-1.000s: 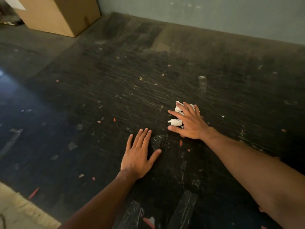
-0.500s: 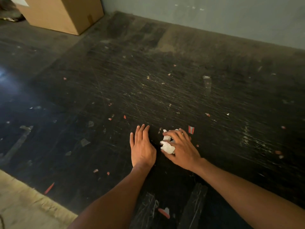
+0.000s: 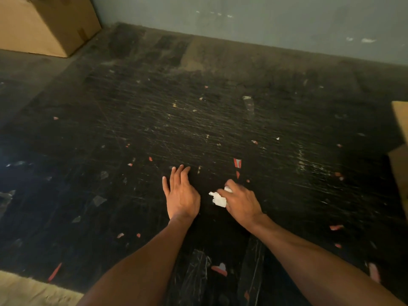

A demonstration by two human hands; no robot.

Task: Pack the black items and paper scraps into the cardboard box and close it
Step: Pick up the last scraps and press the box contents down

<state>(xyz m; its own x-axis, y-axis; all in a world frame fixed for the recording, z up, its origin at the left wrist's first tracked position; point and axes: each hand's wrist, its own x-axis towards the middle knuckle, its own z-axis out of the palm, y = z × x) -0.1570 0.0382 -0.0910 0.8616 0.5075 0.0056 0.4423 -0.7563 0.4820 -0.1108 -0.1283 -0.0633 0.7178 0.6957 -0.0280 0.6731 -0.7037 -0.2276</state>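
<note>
Since the earlier frames, both hands are sitting closer together near the middle of the scene, the right one having drawn the white paper in from farther right, and a tan edge is now entering at the right border.

Left hand (image 3: 181,196): lying palm down and flat on the black mat (image 3: 220,120), fingers extended and close together, pointing far; holding nothing.

Right hand (image 3: 241,202): curling closed around crumpled white paper scraps (image 3: 218,198); only the wad's left end is showing, the rest is hidden under the fingers. Whether the wad is touching the mat cannot be told. The two hands are near each other but apart.

Cardboard box (image 3: 44,25): standing at the far left corner, well apart from the hands, cut off by the top and left borders; its top is out of view, so open or closed cannot be told.

Second tan cardboard piece (image 3: 400,138): showing at the right border, mostly cut off; its form cannot be made out.

Small red and pale bits (image 3: 237,162): lying scattered across the mat, many too small or dim to identify. Clear tape strips (image 3: 198,266) are showing faintly on the near part.

Black items: none can be told apart from the dark, scratched surface in this dim light.

Grey wall (image 3: 242,23): running along the far side.
</note>
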